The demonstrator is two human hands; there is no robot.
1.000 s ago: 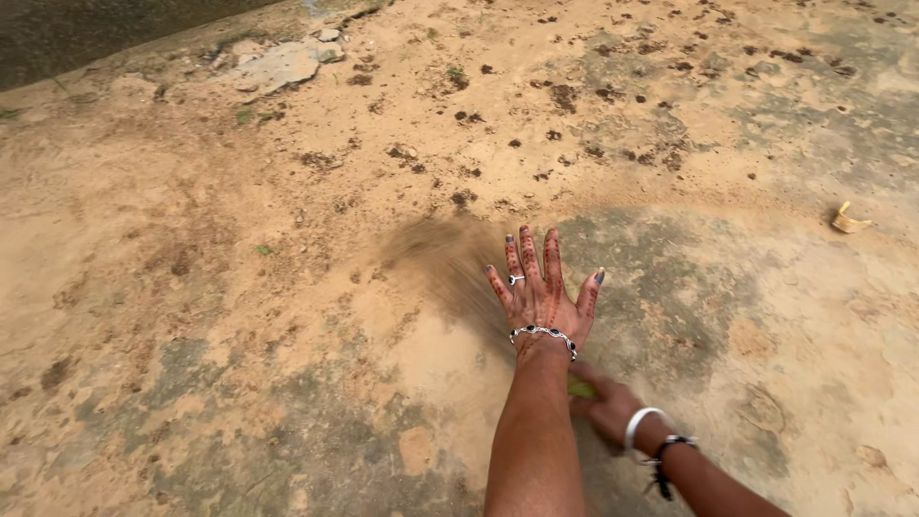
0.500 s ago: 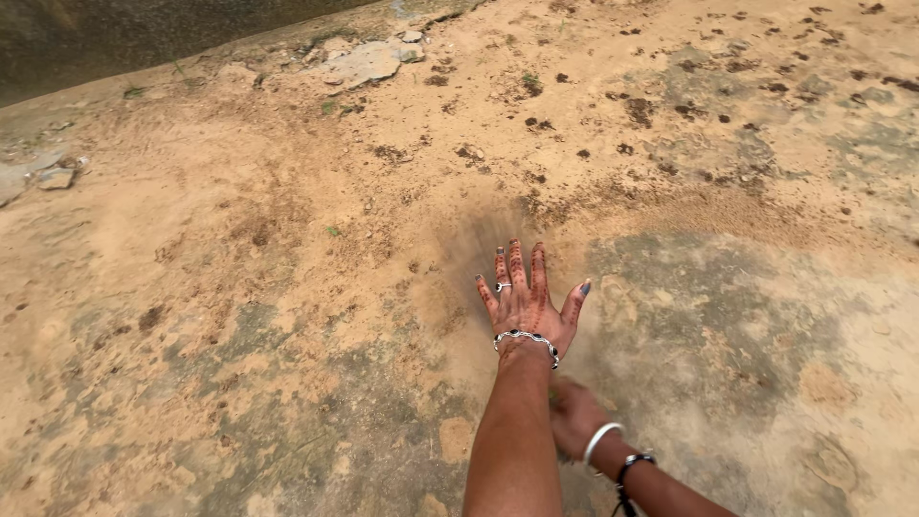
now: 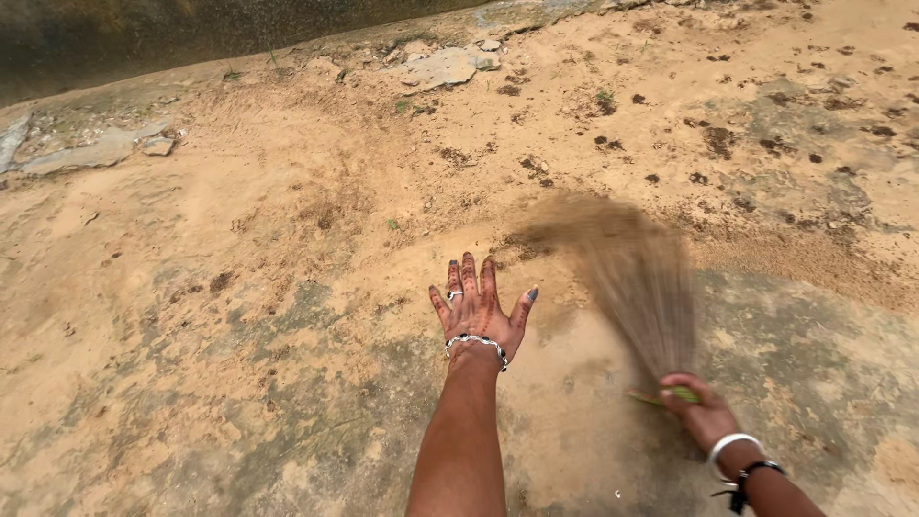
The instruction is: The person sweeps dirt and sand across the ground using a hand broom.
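Right hand (image 3: 704, 414) fingers clamped on broom (image 3: 632, 278) low at the binding for sweep control; bristles blurred beyond fingertips. Left hand (image 3: 479, 311) splayed, empty, over sandy ground (image 3: 239, 287), probably balancing.

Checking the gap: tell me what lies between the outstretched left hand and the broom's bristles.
In the head view, only bare sandy ground lies between the left hand and the blurred broom; nothing else sits there.

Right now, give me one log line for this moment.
left hand: open, over sand | right hand: grips broom | broom: blurred over sand
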